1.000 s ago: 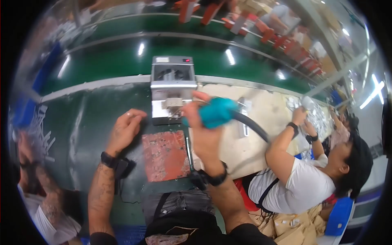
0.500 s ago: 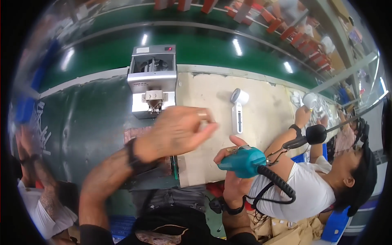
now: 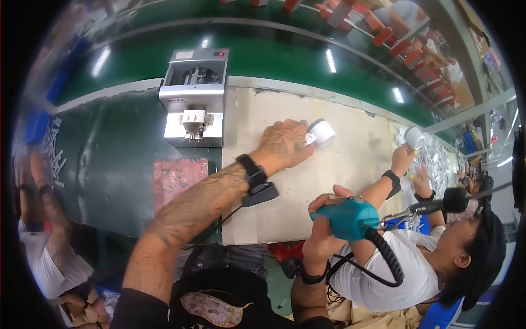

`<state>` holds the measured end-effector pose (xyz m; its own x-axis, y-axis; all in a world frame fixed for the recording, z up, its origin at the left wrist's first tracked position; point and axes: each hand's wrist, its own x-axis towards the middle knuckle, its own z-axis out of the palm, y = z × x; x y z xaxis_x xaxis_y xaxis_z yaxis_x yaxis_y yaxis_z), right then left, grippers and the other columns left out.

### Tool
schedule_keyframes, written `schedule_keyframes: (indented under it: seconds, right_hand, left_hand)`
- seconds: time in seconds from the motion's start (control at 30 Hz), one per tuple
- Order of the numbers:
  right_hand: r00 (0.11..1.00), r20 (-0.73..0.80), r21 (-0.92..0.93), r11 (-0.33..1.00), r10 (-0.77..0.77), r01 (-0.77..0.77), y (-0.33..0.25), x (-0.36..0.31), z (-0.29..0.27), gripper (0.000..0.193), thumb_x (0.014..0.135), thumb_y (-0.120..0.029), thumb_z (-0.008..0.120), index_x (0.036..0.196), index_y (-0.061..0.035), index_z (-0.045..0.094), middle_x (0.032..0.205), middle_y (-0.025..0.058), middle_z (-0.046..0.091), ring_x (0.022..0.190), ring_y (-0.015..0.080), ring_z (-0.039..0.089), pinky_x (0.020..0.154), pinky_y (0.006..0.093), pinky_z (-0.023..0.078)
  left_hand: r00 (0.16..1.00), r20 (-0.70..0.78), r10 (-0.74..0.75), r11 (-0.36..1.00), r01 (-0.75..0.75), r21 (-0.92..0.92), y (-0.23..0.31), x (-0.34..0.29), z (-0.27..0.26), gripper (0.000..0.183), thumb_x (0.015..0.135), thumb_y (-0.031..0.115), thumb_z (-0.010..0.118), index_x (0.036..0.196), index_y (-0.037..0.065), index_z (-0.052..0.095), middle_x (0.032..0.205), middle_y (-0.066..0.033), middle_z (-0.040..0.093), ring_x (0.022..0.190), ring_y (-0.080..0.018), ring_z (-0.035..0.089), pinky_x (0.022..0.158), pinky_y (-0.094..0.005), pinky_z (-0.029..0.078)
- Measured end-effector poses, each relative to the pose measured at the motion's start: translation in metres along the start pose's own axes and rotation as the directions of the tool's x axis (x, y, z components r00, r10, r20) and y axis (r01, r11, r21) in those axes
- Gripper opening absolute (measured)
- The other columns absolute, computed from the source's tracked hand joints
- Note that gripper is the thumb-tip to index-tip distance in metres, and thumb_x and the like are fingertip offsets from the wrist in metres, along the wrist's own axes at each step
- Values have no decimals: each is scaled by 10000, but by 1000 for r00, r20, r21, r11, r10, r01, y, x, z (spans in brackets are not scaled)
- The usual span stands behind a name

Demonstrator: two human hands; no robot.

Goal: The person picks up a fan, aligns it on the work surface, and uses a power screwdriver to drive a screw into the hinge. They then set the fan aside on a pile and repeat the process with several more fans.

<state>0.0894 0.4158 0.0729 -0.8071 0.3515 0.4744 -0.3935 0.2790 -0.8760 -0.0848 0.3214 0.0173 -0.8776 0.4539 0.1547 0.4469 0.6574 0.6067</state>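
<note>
Stretched across the bench, my left hand (image 3: 287, 143) has its fingers closed around the handle of a white handheld device with a round head (image 3: 323, 131). The hand hides most of that handle. My right hand (image 3: 320, 225) grips a teal electric screwdriver (image 3: 348, 216) held above the front edge of the bench. A black coiled cord (image 3: 383, 252) runs from the screwdriver, and a metal hook line holds it from the right. The screwdriver's tip cannot be seen.
A silver screw feeder (image 3: 194, 98) stands at the back, left of my left hand. A worn reddish mat (image 3: 175, 178) lies before it. To the right, a co-worker (image 3: 405, 263) handles a similar white device (image 3: 415, 137) near many small white parts (image 3: 433, 159).
My left hand has moved right and away from me, from near the screw feeder onto the white device, whose handle now points left. The right hand with the screwdriver shifts slightly right.
</note>
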Motion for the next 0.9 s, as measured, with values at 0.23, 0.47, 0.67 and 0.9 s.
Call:
schedule_keyframes:
  seconds: [0.23,0.47,0.67,0.9]
  right_hand:
    - [978,180,147,980,105,-132,5,1,22,711,961,-533,684,1286,74,508,888,123,661,783,185,617,675,293,482]
    - [939,285,213,943,192,-257,-9,-5,68,865,954,-612,638,1428,86,448,909,133,664,861,235,628,713,329,496]
    - [948,312,489,845,61,-215,-37,2,94,743,921,-806,477,962,-66,524,666,18,478,522,133,436,495,288,385]
    - [948,318,431,887,23,-166,-38,34,153,803,936,-793,458,1155,-30,582,678,23,516,575,146,473,570,297,395]
  left_hand:
    - [988,-98,123,981,-136,-137,-12,-105,-101,258,861,257,749,977,50,649,924,-90,624,899,-301,643,779,-431,537]
    - [966,-110,233,971,-238,-36,-70,-184,-122,264,835,194,803,1033,60,690,986,-106,649,934,-324,663,838,-413,561]
    - [919,-258,299,949,-315,-25,-90,-194,-118,265,874,252,751,994,36,658,955,-101,615,920,-333,644,876,-429,544]
    - [989,27,147,977,-141,-157,-106,-179,-143,296,903,332,734,1018,64,683,946,-78,611,960,-286,595,913,-421,491]
